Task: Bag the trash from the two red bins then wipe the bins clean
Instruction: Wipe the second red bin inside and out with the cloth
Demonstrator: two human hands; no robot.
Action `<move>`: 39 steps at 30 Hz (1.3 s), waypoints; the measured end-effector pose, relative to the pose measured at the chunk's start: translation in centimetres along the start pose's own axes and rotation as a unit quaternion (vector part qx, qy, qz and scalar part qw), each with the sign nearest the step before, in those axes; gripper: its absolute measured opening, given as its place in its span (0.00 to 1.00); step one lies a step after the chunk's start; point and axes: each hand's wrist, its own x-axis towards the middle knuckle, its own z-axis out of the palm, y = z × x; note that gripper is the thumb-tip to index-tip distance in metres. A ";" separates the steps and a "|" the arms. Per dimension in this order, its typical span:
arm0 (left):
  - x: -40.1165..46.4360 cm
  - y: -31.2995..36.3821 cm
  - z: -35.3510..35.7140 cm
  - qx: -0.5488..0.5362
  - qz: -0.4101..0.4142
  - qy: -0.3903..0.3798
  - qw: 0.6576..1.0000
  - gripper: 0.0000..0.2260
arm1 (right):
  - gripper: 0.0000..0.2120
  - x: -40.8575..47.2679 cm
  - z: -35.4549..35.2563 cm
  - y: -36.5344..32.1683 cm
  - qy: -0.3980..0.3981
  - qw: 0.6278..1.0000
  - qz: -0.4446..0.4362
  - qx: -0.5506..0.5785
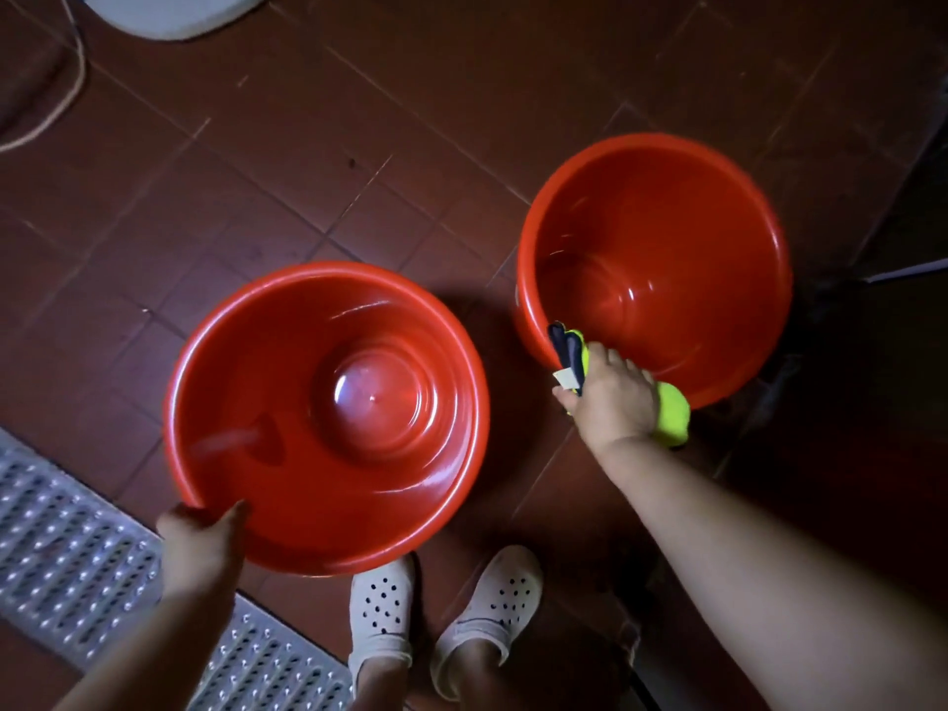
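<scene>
Two round red bins sit on the dark red tiled floor [308, 146], well apart from each other. The left bin [328, 418], at about 7 o'clock in the view, is smooth glossy plastic with a rolled rim and a raised dome in its base that catches the light. The left hand [200, 531] is the grip on it: at the bin's 7 o'clock rim, thumb hooked over the inside wall, the other fingers hidden beneath the edge.

The right bin [662, 264], at about 2 o'clock, is the same shiny plastic, deeper-looking, with a flat bottom. At its 7 o'clock rim the right hand [610, 397] is closed round a neon-yellow cloth [672, 413] with dark blue parts and a small white tag; the cloth's blue end lies against the rim and inner wall, while the yellow bulk bulges out at the hand's 4 o'clock side, just outside the bin.

A perforated metal grate [66, 556] runs across the floor at 8 o'clock, touching nothing but near the left bin. White perforated clogs [382, 602] stand at 6 o'clock, just below the left bin. A pale cord [66, 94] curves at 10 o'clock.
</scene>
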 end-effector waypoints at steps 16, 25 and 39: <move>-17.3 14.0 -1.8 0.118 0.298 -0.120 0.940 0.19 | 0.14 -8.1 -18.3 3.2 0.056 0.998 -0.015 0.007; -34.8 25.8 -11.0 0.053 0.324 -0.288 0.900 0.20 | 0.17 -23.5 -37.3 3.7 0.223 0.967 -0.122 -0.014; -54.0 29.2 -20.4 -0.102 0.334 -0.393 0.851 0.06 | 0.09 -42.6 -52.0 8.4 0.433 0.875 -0.182 -0.119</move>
